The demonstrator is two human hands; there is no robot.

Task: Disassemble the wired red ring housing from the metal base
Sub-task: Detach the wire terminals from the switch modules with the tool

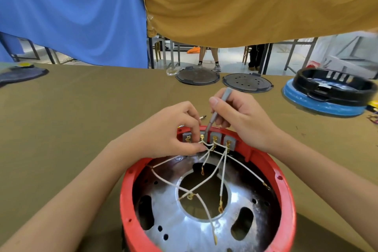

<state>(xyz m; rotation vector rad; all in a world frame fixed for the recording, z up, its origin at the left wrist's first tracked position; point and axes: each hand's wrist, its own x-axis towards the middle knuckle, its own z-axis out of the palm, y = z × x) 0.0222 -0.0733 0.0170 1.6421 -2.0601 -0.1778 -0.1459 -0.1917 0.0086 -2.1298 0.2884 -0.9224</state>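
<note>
red ring housing (131, 196) sat on the counter (81, 108) around the metal base (184, 229); left hand (167, 135) fingers pinched a white wire (205, 145); right hand (243, 120) fingers gripped a grey screwdriver (219, 106) at the terminals.

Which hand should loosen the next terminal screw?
Probably the right hand: it grips the grey screwdriver, tip already at the terminal block. The left hand pinches a white wire there.

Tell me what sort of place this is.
Probably a workshop or training bench for appliance teardown: a long olive cloth-covered table, round dark metal plates laid out on it, and metal-framed tables behind hanging blue and mustard cloths.
</note>
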